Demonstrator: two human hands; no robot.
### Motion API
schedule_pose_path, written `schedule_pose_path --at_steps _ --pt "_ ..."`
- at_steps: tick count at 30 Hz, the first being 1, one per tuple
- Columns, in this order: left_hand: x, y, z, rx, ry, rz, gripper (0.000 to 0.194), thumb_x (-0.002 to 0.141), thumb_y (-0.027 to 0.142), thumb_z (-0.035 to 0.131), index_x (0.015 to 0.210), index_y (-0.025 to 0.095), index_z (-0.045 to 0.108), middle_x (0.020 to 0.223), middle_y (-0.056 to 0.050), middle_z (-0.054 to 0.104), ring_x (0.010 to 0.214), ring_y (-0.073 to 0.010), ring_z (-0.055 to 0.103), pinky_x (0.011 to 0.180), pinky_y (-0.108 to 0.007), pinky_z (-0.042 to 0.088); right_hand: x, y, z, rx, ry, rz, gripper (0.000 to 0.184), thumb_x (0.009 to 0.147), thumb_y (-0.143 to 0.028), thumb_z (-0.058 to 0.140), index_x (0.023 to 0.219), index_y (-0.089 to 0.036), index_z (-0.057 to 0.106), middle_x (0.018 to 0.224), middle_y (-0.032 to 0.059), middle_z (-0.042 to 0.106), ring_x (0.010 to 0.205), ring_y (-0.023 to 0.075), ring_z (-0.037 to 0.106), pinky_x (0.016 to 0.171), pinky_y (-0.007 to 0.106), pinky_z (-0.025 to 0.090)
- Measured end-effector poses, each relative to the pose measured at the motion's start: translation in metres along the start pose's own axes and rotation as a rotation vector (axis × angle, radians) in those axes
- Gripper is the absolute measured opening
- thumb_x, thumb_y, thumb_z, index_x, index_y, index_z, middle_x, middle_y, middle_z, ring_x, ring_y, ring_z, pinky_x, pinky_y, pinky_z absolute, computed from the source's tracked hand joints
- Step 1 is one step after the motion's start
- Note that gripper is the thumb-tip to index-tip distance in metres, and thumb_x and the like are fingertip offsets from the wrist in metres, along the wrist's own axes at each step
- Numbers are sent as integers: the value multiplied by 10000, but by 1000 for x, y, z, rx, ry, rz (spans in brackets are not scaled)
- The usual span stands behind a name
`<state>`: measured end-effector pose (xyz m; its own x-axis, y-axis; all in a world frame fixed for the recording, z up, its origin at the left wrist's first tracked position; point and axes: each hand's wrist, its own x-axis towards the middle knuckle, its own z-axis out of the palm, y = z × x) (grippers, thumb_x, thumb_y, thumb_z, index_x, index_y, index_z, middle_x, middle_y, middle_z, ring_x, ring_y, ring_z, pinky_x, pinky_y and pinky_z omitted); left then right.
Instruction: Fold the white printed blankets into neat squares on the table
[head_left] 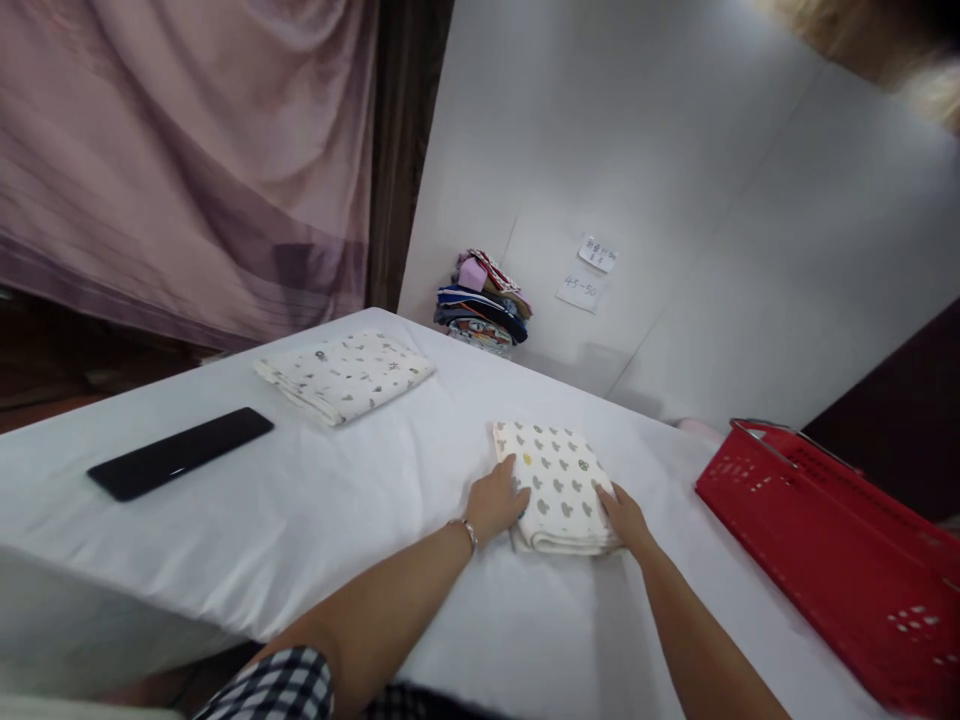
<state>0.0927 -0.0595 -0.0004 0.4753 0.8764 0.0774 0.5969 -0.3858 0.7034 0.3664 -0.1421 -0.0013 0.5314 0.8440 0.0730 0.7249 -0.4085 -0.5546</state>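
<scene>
A white folded cloth (559,485) with grey mushroom-like prints and a few yellow ones lies on the white-covered table (360,500). My left hand (495,500) grips its left side, the thumb on the top layer and a bracelet (469,535) on the wrist. At the cloth's right edge, my right hand (626,520) holds on with the thumb over the top; its other fingers are partly hidden. The cloth's folded layers show along its near edge. A second folded white cloth (352,372) with small scattered prints rests flat farther back on the left.
A black, flat, phone-like slab (182,453) lies at the table's left. To the right stands a red plastic basket (817,540). Beyond the table's far edge is a stack of folded fabrics (484,305) by the wall, near paper notes (581,288). A pink curtain (202,150) hangs at the left.
</scene>
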Motion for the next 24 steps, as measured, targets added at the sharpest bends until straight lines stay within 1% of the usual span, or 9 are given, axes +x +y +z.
schedule_pose_path --at_steps 3,6,10,14,16,20,22,24 --pt "2 1 -3 -11 5 -23 688 797 427 472 1414 206 261 1308 -103 514 1129 -277 521 925 -360 369 -7 -14 -3 -24 -44 32 486 859 -472 364 1171 -175 589 1166 89 626 1098 242 558 933 354 416" --pt "2 2 -5 -29 22 -34 708 791 421 485 1421 208 241 1305 -105 522 1147 -281 513 936 -359 361 -5 -21 -7 -34 -73 66 423 848 -435 420 1113 -178 627 1129 91 644 1094 251 558 945 352 398" --pt "0 4 -5 -68 39 -67 721 779 407 522 1417 231 236 1311 -94 521 1165 -271 506 956 -343 347 5 -20 -14 3 -105 108 355 793 -416 538 1011 -169 672 1079 102 664 1092 263 559 941 341 391" --pt "0 6 -6 -101 54 -88 707 765 396 543 1391 221 262 1324 -101 499 1163 -261 503 943 -334 365 8 -14 -20 74 -156 161 385 758 -454 583 977 -154 682 1023 113 681 1030 274 591 883 346 423" --pt "3 10 -7 -129 48 -152 691 742 365 566 1356 197 296 1299 -123 507 1133 -260 519 908 -335 394 7 -12 -22 122 -190 194 419 750 -472 588 976 -133 683 1005 130 684 983 276 609 848 347 441" --pt "10 23 -4 -283 25 -385 688 662 290 646 1272 134 369 1257 -163 520 1106 -268 532 873 -328 426 4 -13 -24 238 -271 261 485 742 -498 595 1003 -97 668 1044 161 669 924 262 631 787 329 474" --pt "13 31 0 -340 26 -438 722 643 270 668 1272 89 362 1261 -191 512 1115 -269 530 863 -313 438 4 -16 -27 299 -310 287 508 749 -504 587 1033 -88 654 1049 163 667 898 250 642 759 319 490" --pt "17 36 0 -373 26 -445 717 654 250 664 1275 61 358 1233 -199 538 1078 -252 558 825 -290 461 2 -19 -30 341 -331 312 535 755 -511 583 1078 -88 634 1060 164 663 887 245 647 745 321 500"
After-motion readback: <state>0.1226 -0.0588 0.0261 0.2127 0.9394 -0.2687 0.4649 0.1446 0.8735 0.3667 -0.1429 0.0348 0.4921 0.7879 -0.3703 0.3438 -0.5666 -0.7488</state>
